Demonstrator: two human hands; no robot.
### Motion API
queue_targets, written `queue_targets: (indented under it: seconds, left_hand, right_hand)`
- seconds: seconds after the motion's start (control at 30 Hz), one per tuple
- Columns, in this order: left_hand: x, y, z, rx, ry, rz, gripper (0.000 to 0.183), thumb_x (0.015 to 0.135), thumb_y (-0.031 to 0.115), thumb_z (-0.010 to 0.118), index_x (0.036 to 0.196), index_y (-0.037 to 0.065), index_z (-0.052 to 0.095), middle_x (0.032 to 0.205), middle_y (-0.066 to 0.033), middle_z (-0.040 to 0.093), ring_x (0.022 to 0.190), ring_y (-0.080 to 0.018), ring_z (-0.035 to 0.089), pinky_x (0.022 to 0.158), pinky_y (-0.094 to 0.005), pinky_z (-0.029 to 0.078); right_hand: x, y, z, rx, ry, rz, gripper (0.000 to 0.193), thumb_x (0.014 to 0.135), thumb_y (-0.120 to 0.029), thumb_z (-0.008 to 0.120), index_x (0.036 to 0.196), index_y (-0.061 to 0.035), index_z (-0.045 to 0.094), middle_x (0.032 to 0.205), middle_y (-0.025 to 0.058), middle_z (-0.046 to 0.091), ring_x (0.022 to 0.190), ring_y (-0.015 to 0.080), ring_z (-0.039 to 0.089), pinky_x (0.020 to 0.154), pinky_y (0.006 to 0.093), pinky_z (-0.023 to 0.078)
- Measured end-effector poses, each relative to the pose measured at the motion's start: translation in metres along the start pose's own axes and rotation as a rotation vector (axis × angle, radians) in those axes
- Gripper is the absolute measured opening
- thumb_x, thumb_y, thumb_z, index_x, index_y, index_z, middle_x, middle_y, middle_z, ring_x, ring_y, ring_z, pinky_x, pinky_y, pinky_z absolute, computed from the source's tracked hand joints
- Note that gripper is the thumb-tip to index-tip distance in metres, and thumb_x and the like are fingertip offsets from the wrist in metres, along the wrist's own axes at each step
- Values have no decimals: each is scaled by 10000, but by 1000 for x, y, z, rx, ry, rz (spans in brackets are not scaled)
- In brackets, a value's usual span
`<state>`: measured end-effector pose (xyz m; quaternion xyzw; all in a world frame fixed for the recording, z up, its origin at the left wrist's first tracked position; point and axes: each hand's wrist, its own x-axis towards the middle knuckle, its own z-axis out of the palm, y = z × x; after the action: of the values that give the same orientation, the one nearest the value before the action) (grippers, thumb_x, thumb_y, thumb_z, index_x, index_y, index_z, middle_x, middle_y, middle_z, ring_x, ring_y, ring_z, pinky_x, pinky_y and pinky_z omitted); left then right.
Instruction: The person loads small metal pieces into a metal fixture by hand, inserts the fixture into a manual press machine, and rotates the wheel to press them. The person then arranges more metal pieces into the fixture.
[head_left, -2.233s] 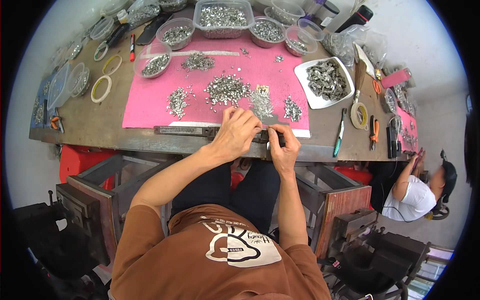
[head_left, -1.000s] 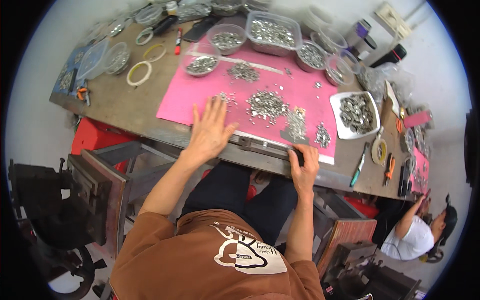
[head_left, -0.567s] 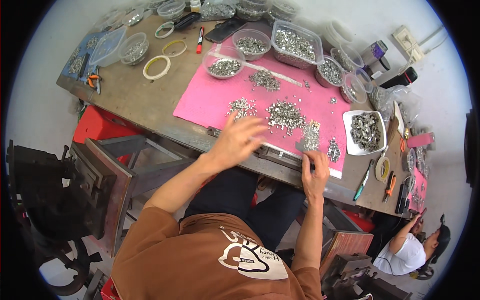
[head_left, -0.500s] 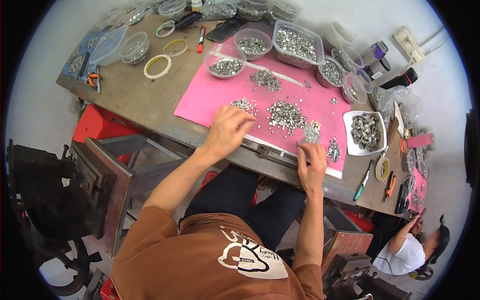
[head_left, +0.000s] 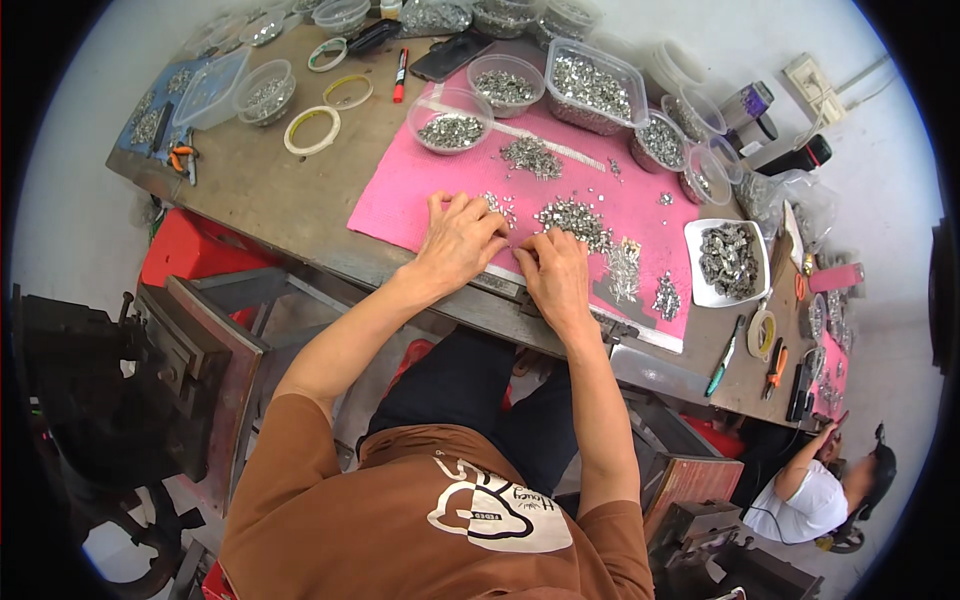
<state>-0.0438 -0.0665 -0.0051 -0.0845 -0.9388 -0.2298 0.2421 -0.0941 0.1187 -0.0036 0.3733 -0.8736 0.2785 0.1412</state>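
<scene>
My left hand [head_left: 462, 243] is low over the front edge of a pink mat [head_left: 400, 190], with thumb and forefinger pinched together. Close beside it, my right hand [head_left: 558, 277] has its fingertips pinched too, pointing toward the left. Whatever either pinch holds is too small to make out. Beyond my right hand lies a heap of small silvery metal pieces [head_left: 575, 220], and a smaller pile [head_left: 497, 205] shows just past my left fingers. Thin pins [head_left: 624, 270] lie in a bunch right of my right hand. A metal bar [head_left: 497, 283] runs along the front edge below my hands.
Tubs of metal parts [head_left: 595, 90] line the back. A white dish of parts [head_left: 729, 262], a tape roll [head_left: 762, 334], a craft knife [head_left: 726, 355] and pliers [head_left: 776, 370] lie right. More tape rolls [head_left: 312, 131] and a red marker [head_left: 400, 76] lie left. A co-worker [head_left: 805, 500] sits at far right.
My right hand has moved left from the pins to beside my left hand. My left hand has shifted only slightly, its fingers now lower at the mat's edge.
</scene>
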Motion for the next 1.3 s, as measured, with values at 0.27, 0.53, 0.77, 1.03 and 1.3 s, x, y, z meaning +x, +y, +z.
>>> queue_targets:
  seconds: [0.27,0.53,0.77,1.03,1.3]
  left_hand:
    - [2,1,6,107,21,0,121,853,190,750,951,126,720,936,-27,620,990,-249,562,995,-524,332]
    - [-5,37,1,-222,6,118,70,889,117,693,955,98,677,919,-39,626,945,-241,578,972,-454,337]
    - [-16,76,35,-346,-20,214,82,892,122,688,961,88,659,958,-42,587,948,-234,548,948,-433,348]
    - [-16,82,43,-287,31,238,148,841,140,733,948,83,649,942,-36,603,953,-238,567,960,-450,348]
    - [-18,85,37,-245,57,107,167,851,166,726,989,112,651,949,-27,629,965,-229,584,1041,-504,314]
  right_hand:
    - [4,7,-5,-116,3,-82,80,841,-110,699,867,-55,646,834,110,609,854,296,594,800,431,410]
    - [-51,31,-71,273,13,143,97,859,10,678,915,-17,604,855,114,610,783,277,616,766,398,459]
    - [-73,28,-73,217,21,40,169,811,60,698,923,-3,589,921,136,618,857,327,611,776,406,491]
    - [-73,24,-74,26,-7,-103,223,777,35,728,959,-9,607,955,132,614,876,331,587,780,431,464]
    - [-80,23,-73,-14,59,-122,211,805,14,717,997,-32,643,976,103,635,904,292,609,820,404,459]
